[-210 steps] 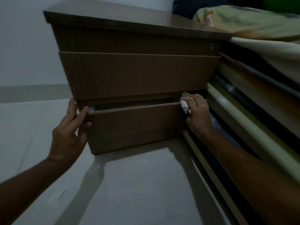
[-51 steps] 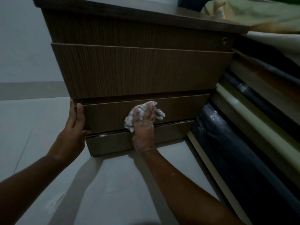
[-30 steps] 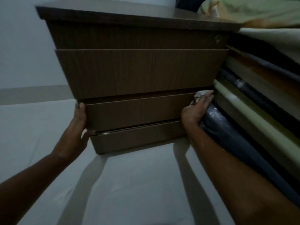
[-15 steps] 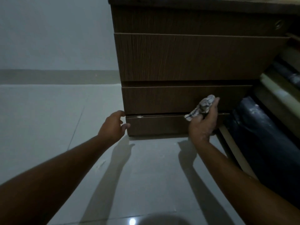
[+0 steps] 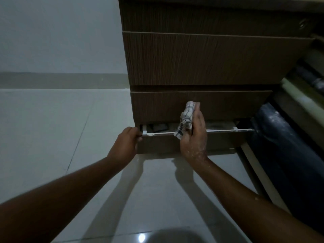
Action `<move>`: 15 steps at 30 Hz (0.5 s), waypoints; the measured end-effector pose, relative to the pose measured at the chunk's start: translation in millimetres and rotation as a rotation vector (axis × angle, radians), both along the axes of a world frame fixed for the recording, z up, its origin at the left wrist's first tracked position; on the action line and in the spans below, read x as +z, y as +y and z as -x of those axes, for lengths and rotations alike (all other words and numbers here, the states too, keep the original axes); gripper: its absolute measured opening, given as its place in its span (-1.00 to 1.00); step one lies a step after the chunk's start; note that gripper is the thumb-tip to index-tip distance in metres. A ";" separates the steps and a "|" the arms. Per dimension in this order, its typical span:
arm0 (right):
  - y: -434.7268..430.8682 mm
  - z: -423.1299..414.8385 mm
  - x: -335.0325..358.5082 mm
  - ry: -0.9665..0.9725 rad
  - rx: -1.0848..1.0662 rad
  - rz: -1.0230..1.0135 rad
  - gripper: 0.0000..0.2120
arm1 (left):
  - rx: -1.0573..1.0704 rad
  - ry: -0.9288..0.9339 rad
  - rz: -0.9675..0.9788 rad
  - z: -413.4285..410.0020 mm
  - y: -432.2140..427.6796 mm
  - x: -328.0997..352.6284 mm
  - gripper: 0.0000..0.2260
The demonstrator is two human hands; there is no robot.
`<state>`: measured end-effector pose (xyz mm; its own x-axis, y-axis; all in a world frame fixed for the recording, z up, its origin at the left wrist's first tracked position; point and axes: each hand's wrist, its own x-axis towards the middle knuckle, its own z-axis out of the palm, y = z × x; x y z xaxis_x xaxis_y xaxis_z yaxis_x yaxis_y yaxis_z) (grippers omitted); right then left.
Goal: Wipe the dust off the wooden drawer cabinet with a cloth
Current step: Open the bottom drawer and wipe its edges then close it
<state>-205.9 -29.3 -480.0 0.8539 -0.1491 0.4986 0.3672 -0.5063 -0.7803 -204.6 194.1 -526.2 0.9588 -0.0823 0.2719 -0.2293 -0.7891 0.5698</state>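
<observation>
Where the cloth [image 5: 186, 120] hangs, bottom drawer [image 5: 157, 144] contents dim, indistinct.

Cabinet [image 5: 210, 58]: dark wood-grain, upright, at 1 o'clock in view.
Bottom drawer [image 5: 157, 144]: pulled slightly out.
Cloth [image 5: 186, 120]: pale checked, bunched, at the cabinet front's 6 o'clock.

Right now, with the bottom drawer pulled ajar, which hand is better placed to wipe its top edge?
Right. The right hand holds the cloth just above the exposed top edge of the bottom drawer, while the left hand is occupied gripping that drawer's left corner.
</observation>
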 end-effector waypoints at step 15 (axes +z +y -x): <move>65.1 -8.6 -52.7 0.099 0.311 0.784 -0.31 | -0.066 0.022 0.120 19.5 -5.0 -12.9 -0.56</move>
<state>-197.3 35.8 -532.8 0.8439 0.4573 0.2804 0.5278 -0.8012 -0.2819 -224.1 189.1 -539.1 0.9582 -0.1141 0.2622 -0.2651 -0.6986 0.6646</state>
